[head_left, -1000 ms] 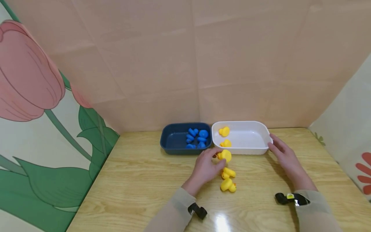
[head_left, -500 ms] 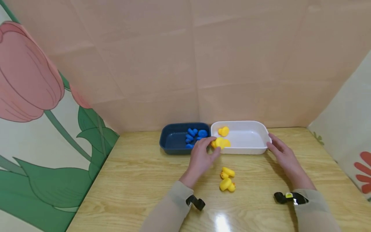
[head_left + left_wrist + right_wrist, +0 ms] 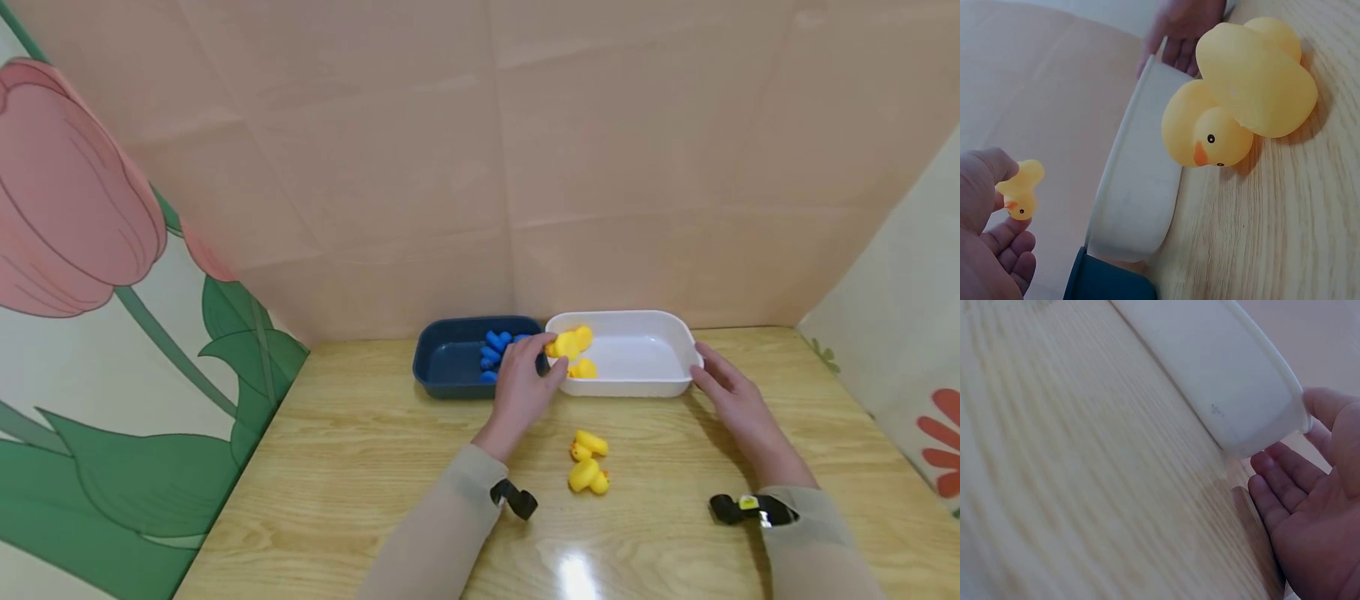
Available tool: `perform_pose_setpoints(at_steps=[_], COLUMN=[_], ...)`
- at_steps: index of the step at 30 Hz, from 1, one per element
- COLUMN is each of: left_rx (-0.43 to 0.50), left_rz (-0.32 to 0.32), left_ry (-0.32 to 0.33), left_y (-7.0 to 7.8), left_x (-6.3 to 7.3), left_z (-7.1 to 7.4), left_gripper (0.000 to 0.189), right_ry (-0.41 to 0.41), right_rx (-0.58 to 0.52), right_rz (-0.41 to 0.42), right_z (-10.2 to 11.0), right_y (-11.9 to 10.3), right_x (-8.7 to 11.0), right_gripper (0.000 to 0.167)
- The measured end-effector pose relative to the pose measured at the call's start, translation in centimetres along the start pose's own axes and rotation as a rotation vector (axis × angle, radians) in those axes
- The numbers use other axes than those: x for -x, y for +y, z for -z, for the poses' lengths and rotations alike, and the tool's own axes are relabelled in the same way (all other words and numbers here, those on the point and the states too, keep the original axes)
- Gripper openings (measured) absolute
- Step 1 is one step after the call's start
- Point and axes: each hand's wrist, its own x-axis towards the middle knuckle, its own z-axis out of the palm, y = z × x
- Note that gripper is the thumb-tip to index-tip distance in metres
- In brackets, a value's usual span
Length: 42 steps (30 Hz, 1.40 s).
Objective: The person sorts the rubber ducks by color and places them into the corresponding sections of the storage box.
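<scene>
My left hand point(image 3: 522, 383) pinches a yellow rubber duck point(image 3: 1021, 190) between thumb and fingers, above the left end of the white tray point(image 3: 626, 389). Behind and below that duck, two more rubber ducks lie in the tray: one duck point(image 3: 584, 335) at the back, another duck point(image 3: 585, 369) near the front wall. At the tray's right end, my right hand point(image 3: 735, 408) holds the rim with thumb and forefinger; its other fingers hang loosely beside the wall in the right wrist view. Two rubber ducks point(image 3: 587, 477) lie tipped over on the table in front.
A dark blue tray point(image 3: 450, 390) stands against the white tray's left end. Several blue toys point(image 3: 491, 357) lie in it, partly covered by my left hand. Behind both trays rises a pinkish-brown covering point(image 3: 375, 208). The wooden table point(image 3: 337, 475) stretches forward from the trays.
My left hand has carried the duck from just in front of the white tray, over its front wall, to its left end. The right hand keeps its place at the rim.
</scene>
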Motion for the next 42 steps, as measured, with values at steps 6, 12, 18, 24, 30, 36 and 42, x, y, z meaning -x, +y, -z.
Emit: perform_pose_setpoints(at_steps=[6,12,18,24,30,36,42], left_rx=[-0.059,-0.088,-0.125,-0.140,-0.157,-0.165,-0.154], left_rz=[0.016,0.011,0.039,0.051,0.038,0.048,0.003], left_ry=[-0.003,0.010,0.009,0.014,0.026,-0.008,0.030], left_y=[-0.1,-0.2,-0.4,-0.7,-0.7,-0.3,-0.3], left_x=[-1.0,-1.7,-2.1,-2.2,-2.2,-2.1,-1.8], left_z=[-0.9,-1.9,-2.8,-3.2,-3.3,-3.2,-2.9], left_gripper=[0.042,0.040,0.040,0.040,0.039,0.040,0.038], right_ry=[-0.004,-0.001,0.002,-0.008,-0.008,0.000,0.002], right_rx=[0.003,0.003,-0.002,-0.002,0.001,0.001,0.000], right_rz=[0.002,0.004,0.003,0.000,0.008,0.006,0.002], right_z=[0.0,-0.2,-0.4,-0.5,-0.4,-0.2,-0.2], right_y=[-0.2,0.0,0.1,0.1,0.2,0.3,0.3], right_x=[0.1,0.1,0.1,0.1,0.1,0.0,0.1], right_gripper=[0.082,0.081,0.081,0.082,0.082,0.081,0.082])
